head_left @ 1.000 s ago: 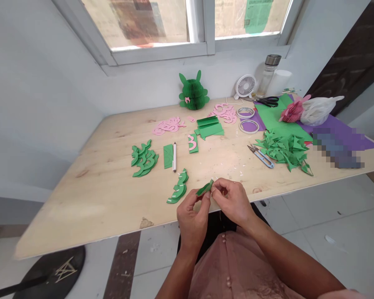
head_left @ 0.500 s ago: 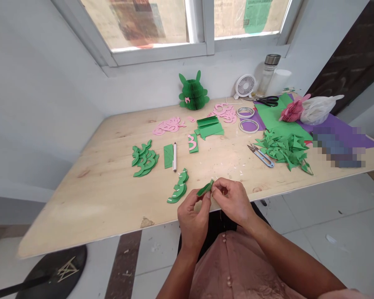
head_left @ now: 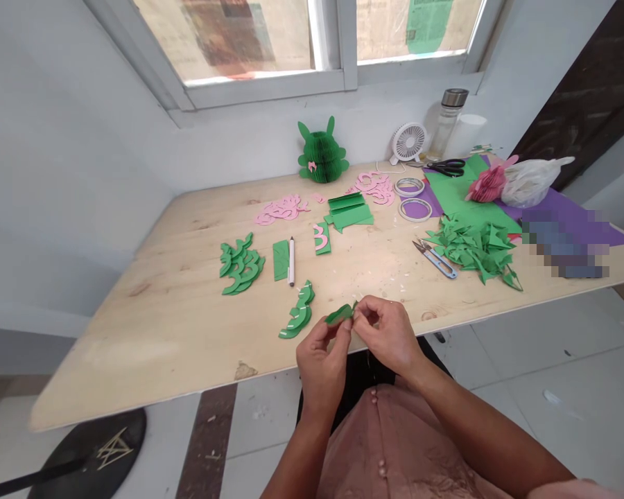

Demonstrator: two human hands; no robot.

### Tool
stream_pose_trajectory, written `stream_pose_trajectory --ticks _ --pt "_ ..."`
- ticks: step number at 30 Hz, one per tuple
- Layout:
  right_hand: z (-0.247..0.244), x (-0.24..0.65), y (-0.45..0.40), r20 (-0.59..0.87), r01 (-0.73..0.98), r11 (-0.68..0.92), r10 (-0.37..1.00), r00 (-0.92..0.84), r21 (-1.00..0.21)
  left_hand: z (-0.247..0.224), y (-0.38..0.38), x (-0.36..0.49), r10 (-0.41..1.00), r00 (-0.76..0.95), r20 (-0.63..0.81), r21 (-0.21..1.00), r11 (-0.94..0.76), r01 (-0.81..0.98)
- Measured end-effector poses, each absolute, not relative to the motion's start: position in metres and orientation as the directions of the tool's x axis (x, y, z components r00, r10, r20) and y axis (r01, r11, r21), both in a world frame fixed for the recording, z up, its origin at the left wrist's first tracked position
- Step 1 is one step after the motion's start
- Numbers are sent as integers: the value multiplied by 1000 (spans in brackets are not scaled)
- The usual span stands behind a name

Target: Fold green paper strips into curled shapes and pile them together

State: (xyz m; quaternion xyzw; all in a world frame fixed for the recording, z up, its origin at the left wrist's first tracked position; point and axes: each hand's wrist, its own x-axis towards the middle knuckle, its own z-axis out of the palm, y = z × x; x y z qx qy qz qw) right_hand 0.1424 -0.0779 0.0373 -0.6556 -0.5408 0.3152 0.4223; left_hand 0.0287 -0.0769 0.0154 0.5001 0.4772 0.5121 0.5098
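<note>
My left hand (head_left: 322,357) pinches a small green paper piece (head_left: 338,315) between thumb and fingers, near the table's front edge. Closed at the right end of the same piece, my right hand (head_left: 389,331) has thumb and forefinger pressed together on its tip. The piece's lower part is hidden by my fingers. Just left of my hands lies a scalloped green paper cutout (head_left: 300,312) with small white strips on it. Farther left sits a pile of curved green cutouts (head_left: 243,267). A white pen (head_left: 291,262) rests beside a green paper rectangle (head_left: 280,260).
Thread snips (head_left: 435,259) lie by a heap of green scraps (head_left: 473,249) on the right. Behind are pink cutouts (head_left: 281,209), tape rolls (head_left: 414,209), black scissors (head_left: 447,167), a small fan (head_left: 410,143), a glass bottle (head_left: 444,132) and a green honeycomb paper figure (head_left: 322,156).
The green paper piece has tilted slightly in my fingers, showing more of its face. Both hands stay almost in place, and the things on the table have not moved.
</note>
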Motion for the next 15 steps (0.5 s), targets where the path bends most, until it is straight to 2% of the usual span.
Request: stream_pose_trajectory --ticks 8,11,15 --pt "38 146 -79 80 431 -16 976 203 -902 24 -72 33 969 11 -247 911 236 -337" --pt "37 149 -82 117 424 14 969 218 -906 25 -71 33 955 52 -291 869 287 -403" --pt "37 152 -87 233 480 100 946 225 -871 26 -70 34 951 22 -309 874 293 -389"
